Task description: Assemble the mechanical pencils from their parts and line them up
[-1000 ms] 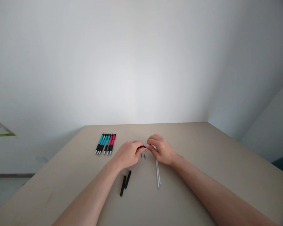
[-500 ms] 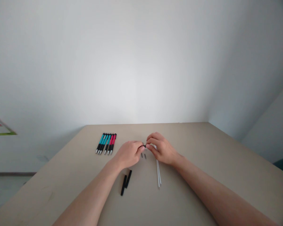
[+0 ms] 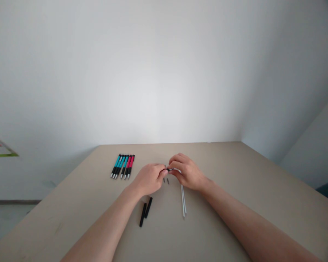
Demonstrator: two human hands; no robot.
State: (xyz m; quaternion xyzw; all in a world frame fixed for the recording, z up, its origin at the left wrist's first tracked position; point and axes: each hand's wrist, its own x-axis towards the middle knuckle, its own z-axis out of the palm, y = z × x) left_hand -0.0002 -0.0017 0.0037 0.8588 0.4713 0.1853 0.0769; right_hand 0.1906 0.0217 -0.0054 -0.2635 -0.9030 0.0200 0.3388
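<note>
My left hand is closed in a pinch on a small dark pen part, most of it hidden by the fingers. From the other side the fingertips of my right hand pinch the same part, and a thin light sliver shows between thumb and forefinger. Just below the fingers lie small grey springs. Thin white ink refills extend toward me from under my right hand, their far ends covered. Two black tubular pen grips rest near my left forearm.
Several click pens, turquoise and pink with black grips, lie side by side at the left of the beige table. A white wall rises behind the table's far edge.
My right fingers have shifted slightly at the dark part, and more of it shows between the hands. The left hand stays nearly in place.
</note>
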